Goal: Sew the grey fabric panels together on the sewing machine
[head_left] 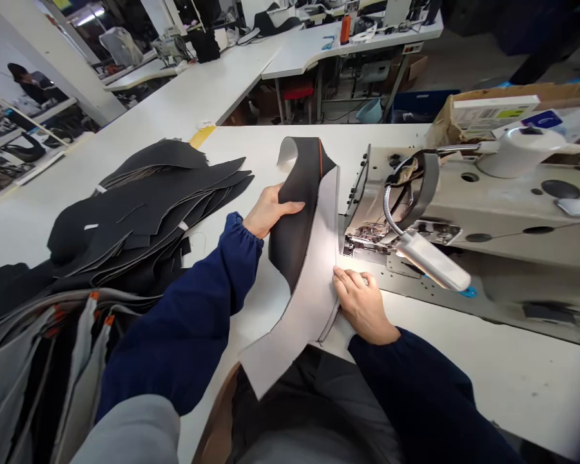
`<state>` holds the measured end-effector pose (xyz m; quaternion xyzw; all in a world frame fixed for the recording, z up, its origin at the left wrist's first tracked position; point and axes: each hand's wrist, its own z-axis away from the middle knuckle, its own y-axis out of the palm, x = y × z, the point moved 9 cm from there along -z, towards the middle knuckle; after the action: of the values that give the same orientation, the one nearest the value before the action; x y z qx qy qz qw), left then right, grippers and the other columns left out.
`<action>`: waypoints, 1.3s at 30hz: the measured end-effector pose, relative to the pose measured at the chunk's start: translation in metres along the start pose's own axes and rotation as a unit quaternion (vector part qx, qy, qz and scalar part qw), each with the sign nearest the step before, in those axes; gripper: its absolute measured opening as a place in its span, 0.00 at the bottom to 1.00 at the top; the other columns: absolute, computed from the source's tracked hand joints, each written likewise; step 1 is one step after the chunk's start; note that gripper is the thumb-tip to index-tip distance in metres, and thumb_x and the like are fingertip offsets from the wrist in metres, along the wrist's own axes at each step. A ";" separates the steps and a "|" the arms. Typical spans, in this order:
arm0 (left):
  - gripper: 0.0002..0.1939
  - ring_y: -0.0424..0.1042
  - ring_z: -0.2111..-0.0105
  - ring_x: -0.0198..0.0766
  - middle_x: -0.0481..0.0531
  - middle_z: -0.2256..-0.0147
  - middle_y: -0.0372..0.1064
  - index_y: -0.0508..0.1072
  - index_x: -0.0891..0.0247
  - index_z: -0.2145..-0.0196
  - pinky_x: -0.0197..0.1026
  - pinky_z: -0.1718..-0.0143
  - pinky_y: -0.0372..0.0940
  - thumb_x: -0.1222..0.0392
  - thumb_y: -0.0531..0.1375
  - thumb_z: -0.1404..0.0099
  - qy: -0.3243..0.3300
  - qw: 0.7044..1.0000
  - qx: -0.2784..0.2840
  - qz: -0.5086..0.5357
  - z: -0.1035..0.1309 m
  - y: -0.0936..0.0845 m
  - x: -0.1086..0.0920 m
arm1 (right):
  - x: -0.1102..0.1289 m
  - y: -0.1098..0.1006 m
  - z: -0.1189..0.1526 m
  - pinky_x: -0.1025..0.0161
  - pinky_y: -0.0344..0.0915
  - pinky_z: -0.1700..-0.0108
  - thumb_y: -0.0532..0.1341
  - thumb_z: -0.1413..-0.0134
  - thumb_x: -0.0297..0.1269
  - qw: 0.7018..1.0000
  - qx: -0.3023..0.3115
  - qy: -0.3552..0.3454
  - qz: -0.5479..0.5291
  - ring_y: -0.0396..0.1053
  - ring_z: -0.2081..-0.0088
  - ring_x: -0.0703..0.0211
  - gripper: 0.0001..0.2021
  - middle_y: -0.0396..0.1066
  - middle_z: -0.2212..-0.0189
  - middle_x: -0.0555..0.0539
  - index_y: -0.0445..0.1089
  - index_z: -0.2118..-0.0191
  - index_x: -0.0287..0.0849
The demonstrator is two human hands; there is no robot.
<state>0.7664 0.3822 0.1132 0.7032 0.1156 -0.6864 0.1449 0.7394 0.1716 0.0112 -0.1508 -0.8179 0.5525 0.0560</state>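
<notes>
White workshop bench carries a curved, black-and-pale-grey fabric panel, just left of a beige metal sewing machine. Left hand grips the panel's black part, thumb on top. Right hand touches the pale right edge; can't tell if its grip closes. Step looks like edge alignment; next move calls for keeping edges flush. Stacked black fabric pieces lie farther left.

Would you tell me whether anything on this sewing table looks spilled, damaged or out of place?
Nothing looks spilled or visibly damaged. The stacked dark fabric pieces, left of the left hand, look slightly untidy, their edges unevenly fanned; the panel it holds shows nothing odd.
</notes>
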 end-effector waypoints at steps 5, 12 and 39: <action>0.20 0.71 0.71 0.38 0.48 0.70 0.72 0.71 0.67 0.65 0.40 0.67 0.69 0.60 0.69 0.57 0.000 1.000 0.009 0.007 -0.031 0.019 0.003 | -0.031 0.002 -0.002 0.53 0.54 0.55 0.53 0.44 0.23 0.999 -0.011 0.044 0.020 0.62 0.53 0.50 0.11 0.69 0.48 0.37 0.70 0.59 0.36; 0.19 0.72 0.71 0.39 0.48 0.70 0.71 0.70 0.67 0.65 0.41 0.66 0.69 0.60 0.69 0.56 -0.001 1.000 0.022 -0.017 -0.047 0.024 0.004 | -0.036 -0.002 -0.008 0.53 0.54 0.56 0.52 0.43 0.22 0.995 -0.030 0.057 0.078 0.63 0.57 0.51 0.11 0.70 0.49 0.37 0.71 0.61 0.35; 0.30 0.64 0.45 0.50 0.63 0.44 0.61 0.57 0.66 0.48 0.50 0.42 0.59 0.56 0.63 0.44 -0.104 0.986 0.075 -0.109 0.095 0.048 0.078 | -0.002 -0.069 0.054 0.52 0.65 0.53 0.52 0.37 0.26 0.991 -0.047 -0.020 -0.120 0.67 0.48 0.48 0.14 0.68 0.47 0.36 0.66 0.49 0.37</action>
<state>0.6981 0.3002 0.0365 0.6200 0.1242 -0.7742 0.0273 0.7150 0.0991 0.0540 -0.0428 -0.8562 0.5055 0.0979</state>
